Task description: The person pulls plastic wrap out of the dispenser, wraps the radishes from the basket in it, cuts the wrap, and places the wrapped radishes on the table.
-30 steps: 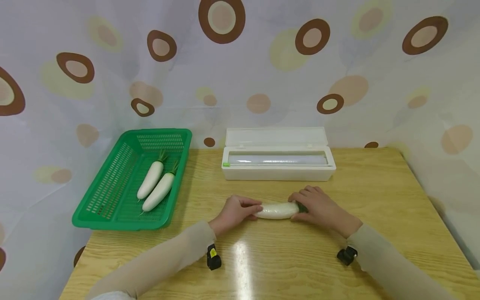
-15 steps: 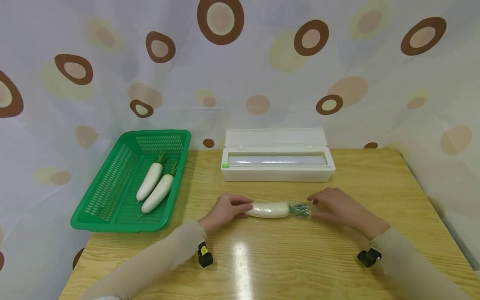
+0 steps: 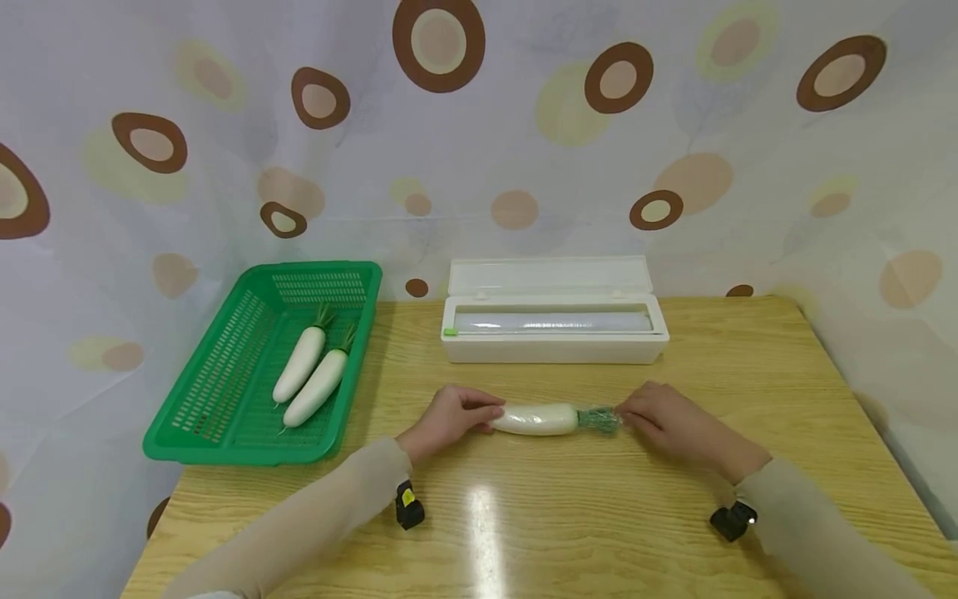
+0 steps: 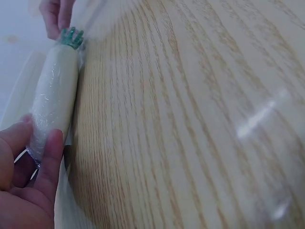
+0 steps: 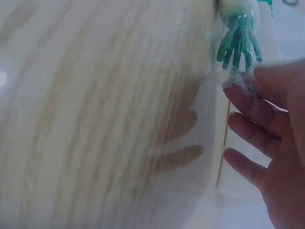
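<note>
A white radish (image 3: 537, 419) with green leaf stubs lies on the table, wrapped in clear plastic film. My left hand (image 3: 449, 423) grips its root end between thumb and fingers, which the left wrist view shows around the tip of the radish (image 4: 55, 90). At the leafy end, my right hand (image 3: 677, 424) pinches the gathered plastic film (image 5: 245, 83) just beyond the green stubs. In the right wrist view, thumb and forefinger close on that film while the other fingers of the right hand (image 5: 276, 124) are spread apart.
Behind the radish stands a white cling film box (image 3: 555, 349), lid raised, with a roll of film (image 3: 554, 322) inside. To the left, a green plastic basket (image 3: 160, 441) holds two unwrapped radishes (image 3: 318, 387). A patterned curtain (image 3: 479, 125) hangs behind the wooden table (image 3: 599, 524).
The radish and my left hand have shifted slightly left. My right hand has slid off the leafy end to the right, uncovering the green stubs, and now pinches the film's end.
</note>
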The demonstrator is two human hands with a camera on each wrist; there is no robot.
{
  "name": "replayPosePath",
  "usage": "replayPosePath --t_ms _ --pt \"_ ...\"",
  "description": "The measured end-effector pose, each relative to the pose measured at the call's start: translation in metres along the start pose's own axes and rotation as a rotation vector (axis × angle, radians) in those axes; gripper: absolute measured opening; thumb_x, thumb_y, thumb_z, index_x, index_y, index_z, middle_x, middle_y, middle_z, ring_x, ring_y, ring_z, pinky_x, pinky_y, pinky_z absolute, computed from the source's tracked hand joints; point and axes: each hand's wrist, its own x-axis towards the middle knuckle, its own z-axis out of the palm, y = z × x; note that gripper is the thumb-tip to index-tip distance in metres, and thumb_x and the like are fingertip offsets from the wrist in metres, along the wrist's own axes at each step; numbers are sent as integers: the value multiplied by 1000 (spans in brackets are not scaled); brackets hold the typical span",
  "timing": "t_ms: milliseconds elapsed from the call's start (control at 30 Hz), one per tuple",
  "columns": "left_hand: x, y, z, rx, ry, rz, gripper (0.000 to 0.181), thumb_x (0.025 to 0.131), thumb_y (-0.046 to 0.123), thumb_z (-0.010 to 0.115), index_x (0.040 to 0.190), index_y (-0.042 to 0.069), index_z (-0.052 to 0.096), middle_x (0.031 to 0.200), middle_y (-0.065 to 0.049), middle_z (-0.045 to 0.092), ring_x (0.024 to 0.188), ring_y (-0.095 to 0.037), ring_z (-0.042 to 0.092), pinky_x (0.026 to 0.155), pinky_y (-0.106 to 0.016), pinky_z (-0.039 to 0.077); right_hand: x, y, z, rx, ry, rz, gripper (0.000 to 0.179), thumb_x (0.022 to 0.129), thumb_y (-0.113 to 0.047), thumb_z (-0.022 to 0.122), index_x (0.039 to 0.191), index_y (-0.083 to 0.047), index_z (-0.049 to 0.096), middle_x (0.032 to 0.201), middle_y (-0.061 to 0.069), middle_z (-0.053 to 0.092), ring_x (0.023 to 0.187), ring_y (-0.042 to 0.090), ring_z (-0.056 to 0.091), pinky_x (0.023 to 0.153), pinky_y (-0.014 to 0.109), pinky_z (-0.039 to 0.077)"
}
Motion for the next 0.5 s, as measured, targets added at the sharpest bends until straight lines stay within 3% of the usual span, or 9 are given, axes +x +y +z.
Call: replayPosePath --t_ms 133,267,400,500 --pt "0 0 -2 2 -5 12 26 100 12 71 122 -1 75 116 -15 76 84 -19 76 82 -31 61 0 -2 3 21 -38 37 13 93 -14 78 105 -11 75 95 -9 66 86 10 56 74 35 51" --pt "1 0 -3 5 -10 27 25 100 10 71 122 -3 75 117 -16 76 85 -19 76 81 -31 62 -1 -3 5 24 31 32 12 91 -7 79 99 -16 77 96 -11 64 88 8 58 75 34 53" --pt "1 -1 -3 6 -12 32 25 99 9 72 121 -3 75 116 -16 76 85 -18 76 81 -31 62 0 -5 7 61 73 25 17 91 1 76 102 -11 80 97 -7 67 89 11 61 76 34 56" --pt "2 -4 -2 14 -12 42 24 98 9 73 119 -2 76 117 -15 76 86 -18 76 81 -31 62 1 -7 6 188 27 163 15 95 0 72 109 -6 76 99 -4 71 90 11 65 77 34 57"
